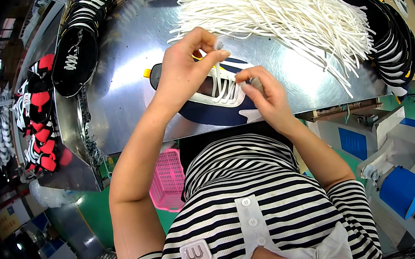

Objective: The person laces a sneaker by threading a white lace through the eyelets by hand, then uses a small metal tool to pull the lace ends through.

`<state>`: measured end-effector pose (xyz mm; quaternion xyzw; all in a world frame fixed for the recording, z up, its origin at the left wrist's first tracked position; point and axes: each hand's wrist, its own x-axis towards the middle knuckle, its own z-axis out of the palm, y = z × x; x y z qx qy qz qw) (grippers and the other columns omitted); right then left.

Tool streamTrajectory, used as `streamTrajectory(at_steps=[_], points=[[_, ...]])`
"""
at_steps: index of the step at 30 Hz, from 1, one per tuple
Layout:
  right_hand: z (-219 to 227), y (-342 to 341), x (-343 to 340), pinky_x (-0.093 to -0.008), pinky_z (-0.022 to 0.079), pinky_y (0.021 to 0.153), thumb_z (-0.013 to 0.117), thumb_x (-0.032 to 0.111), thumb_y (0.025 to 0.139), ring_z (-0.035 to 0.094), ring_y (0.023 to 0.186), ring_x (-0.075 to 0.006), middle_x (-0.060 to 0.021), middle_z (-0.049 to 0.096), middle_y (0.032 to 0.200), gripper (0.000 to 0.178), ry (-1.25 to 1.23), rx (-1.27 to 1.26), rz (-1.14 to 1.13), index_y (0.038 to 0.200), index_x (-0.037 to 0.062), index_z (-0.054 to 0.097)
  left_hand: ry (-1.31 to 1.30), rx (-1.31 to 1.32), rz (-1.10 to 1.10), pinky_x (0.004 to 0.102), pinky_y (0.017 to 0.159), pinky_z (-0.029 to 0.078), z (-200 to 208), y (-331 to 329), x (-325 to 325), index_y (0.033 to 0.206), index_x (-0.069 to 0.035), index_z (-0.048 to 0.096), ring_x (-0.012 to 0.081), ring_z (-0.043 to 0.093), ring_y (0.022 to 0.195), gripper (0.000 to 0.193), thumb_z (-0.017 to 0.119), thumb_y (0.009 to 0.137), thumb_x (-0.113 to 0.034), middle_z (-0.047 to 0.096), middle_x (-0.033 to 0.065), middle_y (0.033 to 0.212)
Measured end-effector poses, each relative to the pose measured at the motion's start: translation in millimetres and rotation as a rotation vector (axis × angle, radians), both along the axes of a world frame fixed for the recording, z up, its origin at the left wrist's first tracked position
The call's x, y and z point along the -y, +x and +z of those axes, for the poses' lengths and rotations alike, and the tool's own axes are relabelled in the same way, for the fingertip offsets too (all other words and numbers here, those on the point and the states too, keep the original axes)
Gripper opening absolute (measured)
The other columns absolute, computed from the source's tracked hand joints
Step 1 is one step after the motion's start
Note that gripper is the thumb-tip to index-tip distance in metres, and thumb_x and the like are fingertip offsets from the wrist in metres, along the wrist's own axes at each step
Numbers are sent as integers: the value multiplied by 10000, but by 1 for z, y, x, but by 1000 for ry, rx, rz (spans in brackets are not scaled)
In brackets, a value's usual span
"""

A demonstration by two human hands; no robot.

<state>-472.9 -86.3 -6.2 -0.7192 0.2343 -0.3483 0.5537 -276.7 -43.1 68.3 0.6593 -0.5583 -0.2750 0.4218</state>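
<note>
A navy and white shoe upper [204,113] lies on the metal table in front of me, with a yellow tab at its left end. A white shoelace [218,82] runs in zigzag through its eyelets. Over the far side of the upper, my left hand [189,65] is closed in a pinch on the shoelace. My right hand [267,95] is closed too, thumb and forefinger pinching at the lace beside the right end of the eyelet rows. Greyish covers show on some fingertips. The exact grip of the right fingertips is partly hidden.
A large heap of loose white shoelaces [277,18] spreads over the back of the metal table [127,95]. Rows of stacked black and white shoe uppers [74,60] curve along the left and right edges. Red and black uppers [42,125] hang at far left. Below stands a pink basket [167,181].
</note>
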Motion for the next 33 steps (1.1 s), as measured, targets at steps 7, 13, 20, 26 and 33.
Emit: streamTrajectory(at_steps=[7,13,20,26,33], points=[[25,30,7,-202,471,761,692,77,888,594,880,-54,-30,687,1001,305,516,96,81,1173,5,613,-66,-26,46,258,662,452,-1,-4,2,909,-20,575,97,544,693,169,701,818,-84,577,8,780],[25,45,7,-161,362,594,657,49,904,491,696,8,54,624,868,188,544,37,97,1089,39,626,-102,-36,67,260,683,461,-12,4,-9,908,-11,577,110,552,702,147,661,788,-18,578,21,757],[26,55,19,-197,359,573,640,122,932,426,656,-11,30,603,847,99,660,59,91,981,40,614,-202,-36,220,326,819,459,-10,7,-22,1089,-31,570,225,610,954,333,737,824,-142,663,97,1040],[22,54,13,-202,401,614,597,100,951,463,686,-20,7,615,983,93,648,84,84,1020,38,601,-108,553,54,389,735,439,-23,2,-73,1027,-43,593,305,573,831,383,808,736,-169,628,99,919],[13,59,12,-318,507,758,664,77,868,647,842,-208,-110,645,967,273,-138,-149,-101,1131,14,623,-150,473,9,376,725,420,-25,8,-78,958,-43,616,283,580,821,285,788,746,-125,629,79,865]])
